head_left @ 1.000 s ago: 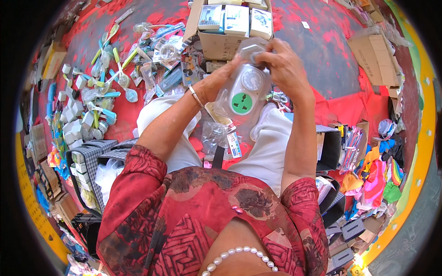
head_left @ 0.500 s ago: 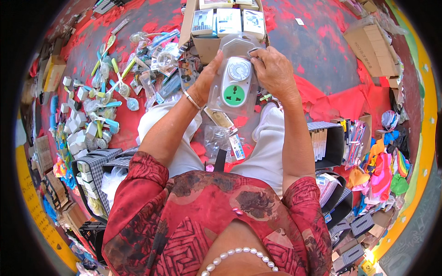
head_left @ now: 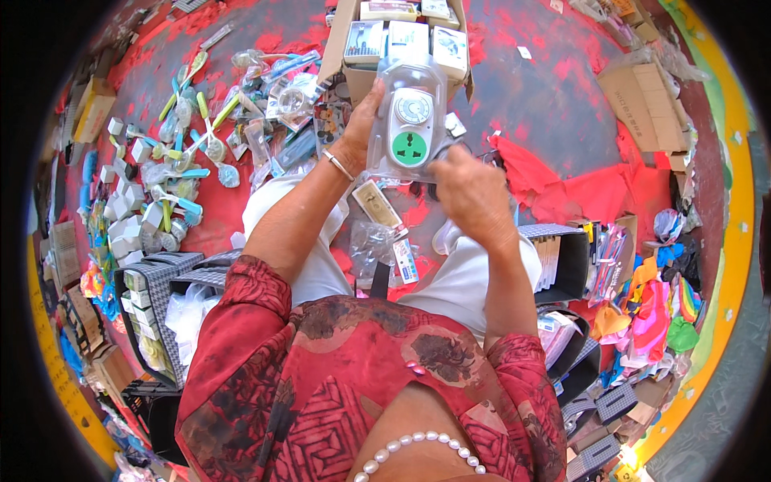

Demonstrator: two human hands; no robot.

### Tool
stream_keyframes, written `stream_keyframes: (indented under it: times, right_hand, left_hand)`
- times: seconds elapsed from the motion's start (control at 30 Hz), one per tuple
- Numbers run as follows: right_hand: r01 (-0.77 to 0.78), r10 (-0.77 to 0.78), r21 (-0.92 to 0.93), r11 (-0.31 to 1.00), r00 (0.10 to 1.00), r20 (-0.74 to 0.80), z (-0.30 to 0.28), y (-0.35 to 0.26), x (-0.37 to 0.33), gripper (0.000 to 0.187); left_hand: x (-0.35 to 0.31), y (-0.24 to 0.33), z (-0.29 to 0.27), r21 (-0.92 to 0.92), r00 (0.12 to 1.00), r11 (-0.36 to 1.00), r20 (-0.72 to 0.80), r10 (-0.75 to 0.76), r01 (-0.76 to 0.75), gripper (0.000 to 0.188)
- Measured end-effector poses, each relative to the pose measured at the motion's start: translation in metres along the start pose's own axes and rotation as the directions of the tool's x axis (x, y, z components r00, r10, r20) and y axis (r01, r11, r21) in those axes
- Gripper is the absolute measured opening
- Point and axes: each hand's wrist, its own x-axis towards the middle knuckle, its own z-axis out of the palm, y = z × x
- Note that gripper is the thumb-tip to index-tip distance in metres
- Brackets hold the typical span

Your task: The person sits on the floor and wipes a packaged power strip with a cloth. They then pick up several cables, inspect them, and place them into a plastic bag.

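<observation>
Head camera shows the left hand [head_left: 359, 134] grasping, by its left edge near the open carton [head_left: 360, 85], a timer socket [head_left: 410, 128] in a clear blister pack [head_left: 414, 74], probably light, stiff, slick and best pinched at the rims; whether the blurred right hand [head_left: 474, 193] grips it, I cannot tell.

Bright | right hand [head_left: 474, 195] motion-blurred | glare lower right | edges fisheye-bent

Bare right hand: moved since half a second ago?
Yes: the bare right hand moved lower in view, away from the open brown cardboard box.
</observation>
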Motion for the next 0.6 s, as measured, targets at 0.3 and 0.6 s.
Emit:
stream_keyframes:
  times: [0.3,0.6]
  right_hand:
    - [-0.158,0.319,0.691,0.706,0.941,-0.111,-0.019,-0.023,-0.049,0.009]
    - [0.183,0.424,0.78,0.598,0.754,-0.502,-0.069,-0.071,-0.056,0.011]
  left_hand:
    - [-0.037,0.021,0.012,-0.199,0.986,0.973,0.091,0.138,-0.117,0.068]
    - [-0.127,0.018,0.085,-0.226,0.951,0.957,0.207,0.23,-0.183,0.074]
